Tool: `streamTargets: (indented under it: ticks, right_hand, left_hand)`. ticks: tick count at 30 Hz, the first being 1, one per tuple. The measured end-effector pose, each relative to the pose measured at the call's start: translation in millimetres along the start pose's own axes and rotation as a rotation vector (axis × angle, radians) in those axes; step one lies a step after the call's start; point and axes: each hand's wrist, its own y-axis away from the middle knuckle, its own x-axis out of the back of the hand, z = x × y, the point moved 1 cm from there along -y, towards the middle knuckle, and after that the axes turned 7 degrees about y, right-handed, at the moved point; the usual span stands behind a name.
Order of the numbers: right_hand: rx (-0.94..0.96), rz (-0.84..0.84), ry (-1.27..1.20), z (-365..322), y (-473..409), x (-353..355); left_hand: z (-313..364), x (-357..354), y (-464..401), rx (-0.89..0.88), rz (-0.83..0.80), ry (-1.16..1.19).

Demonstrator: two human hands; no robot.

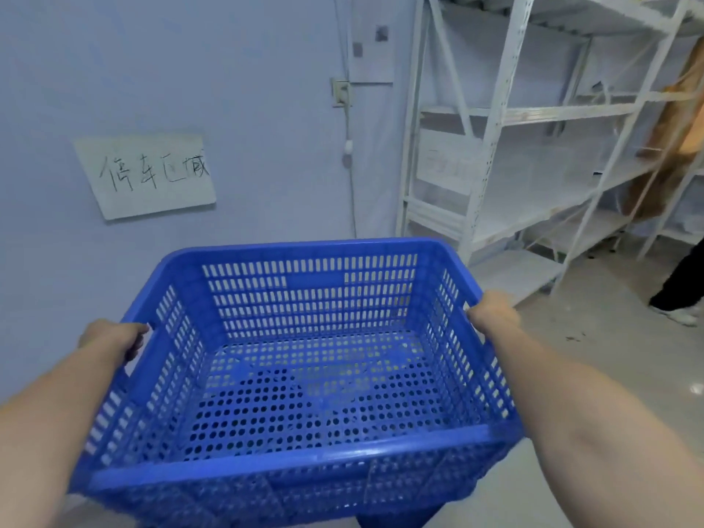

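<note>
Head view looks down into a blue perforated crate [312,375] carried out in front of the person, off the floor, facing a pale wall. Left hand [112,339] grips the crate's left rim, fingers curled through the handle slot. Right hand [493,310] is curled over the right rim at its handle, knuckles up. Both forearms reach along the crate's sides. A handwritten paper sign [146,175] hangs on the wall ahead, white metal shelving [533,146] stands to the right, and another person's leg and shoe [682,299] show at the far right edge.
</note>
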Motion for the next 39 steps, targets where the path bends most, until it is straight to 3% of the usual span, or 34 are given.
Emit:
streamTargets:
  ticks: [11, 27, 39]
  right_hand:
    - [0.154, -0.086, 0.052, -152, -17, -99]
    - [0.326, -0.314, 0.216, -331, -131, -236]
    - [0.315, -0.422, 0.278, -416, -145, -332]
  left_hand:
    - [-45, 87, -99, 0.095, 0.173, 0.073]
    - [-106, 66, -220, 0.319, 0.344, 0.153]
    - [-161, 68, -288, 0.501, 0.268, 0.13]
